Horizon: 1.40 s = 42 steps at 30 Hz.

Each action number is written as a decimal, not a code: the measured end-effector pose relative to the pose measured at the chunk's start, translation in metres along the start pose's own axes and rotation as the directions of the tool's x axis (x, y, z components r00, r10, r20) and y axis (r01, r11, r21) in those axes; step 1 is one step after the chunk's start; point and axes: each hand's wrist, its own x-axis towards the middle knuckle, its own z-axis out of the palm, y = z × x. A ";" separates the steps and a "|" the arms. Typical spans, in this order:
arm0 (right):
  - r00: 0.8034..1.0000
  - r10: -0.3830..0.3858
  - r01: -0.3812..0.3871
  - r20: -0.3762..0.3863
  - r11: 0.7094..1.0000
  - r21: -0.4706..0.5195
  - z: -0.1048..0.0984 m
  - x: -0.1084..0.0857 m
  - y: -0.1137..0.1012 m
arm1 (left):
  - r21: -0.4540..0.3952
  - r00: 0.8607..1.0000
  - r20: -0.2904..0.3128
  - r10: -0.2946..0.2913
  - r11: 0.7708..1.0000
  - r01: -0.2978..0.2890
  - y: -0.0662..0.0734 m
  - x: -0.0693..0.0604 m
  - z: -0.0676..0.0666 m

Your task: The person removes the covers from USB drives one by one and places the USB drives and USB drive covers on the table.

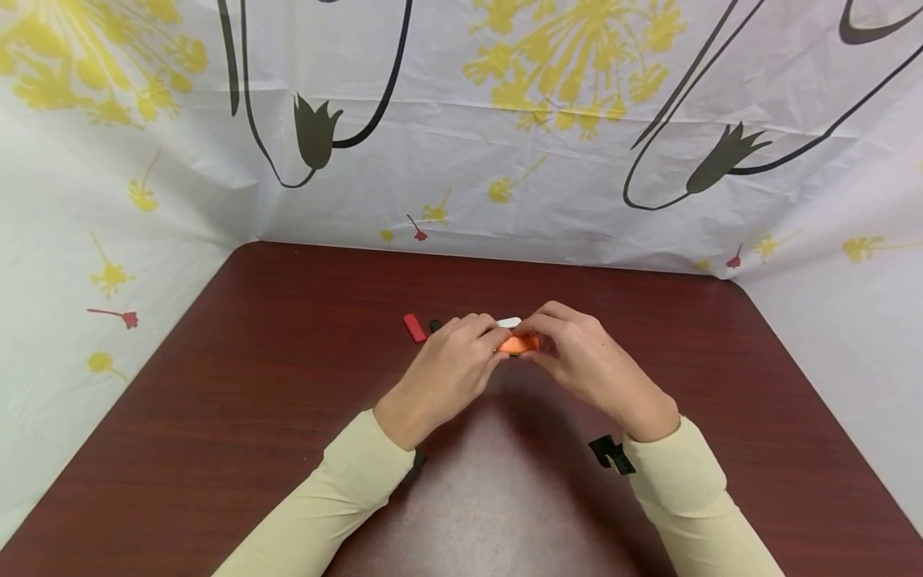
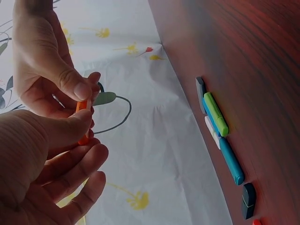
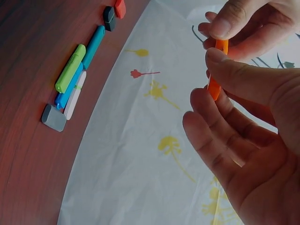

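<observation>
A small, slim orange object (image 1: pixel 521 344) is held up between the two hands; its exact kind is hard to tell. My left hand (image 1: pixel 456 362) pinches one end with thumb and fingertips. At the other end, my right hand (image 1: pixel 587 358) pinches it the same way. Seen from the left wrist, the orange object (image 2: pixel 83 107) stands edge-on between both thumbs, and the fingers cover part of it. In the right wrist view, the remaining right-hand fingers (image 3: pixel 206 140) are loosely extended below the orange object (image 3: pixel 214 88).
On the dark red table (image 1: pixel 303 385) lie a lime-green highlighter-like stick (image 3: pixel 70 69), a blue stick (image 3: pixel 69 86), a white stick (image 3: pixel 75 95), a teal stick (image 3: pixel 93 47), a grey block (image 3: pixel 54 117), a black capped piece (image 3: pixel 109 18) and a red piece (image 1: pixel 414 327). A patterned white sheet (image 1: pixel 447 144) hangs behind.
</observation>
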 end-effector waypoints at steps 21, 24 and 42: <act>0.996 0.086 -0.086 -0.011 0.996 -0.028 -0.021 -0.006 0.010 | -0.106 0.973 -0.109 -0.203 0.976 0.192 -0.019 0.000 -0.021; 0.996 0.084 -0.084 -0.012 0.995 -0.046 -0.021 -0.006 0.010 | -0.095 0.977 -0.111 -0.183 0.980 0.172 -0.017 0.001 -0.019; 0.948 0.254 -0.246 0.190 0.967 -0.066 -0.037 -0.018 0.006 | -0.045 0.979 -0.120 -0.163 0.986 0.159 -0.015 0.002 -0.017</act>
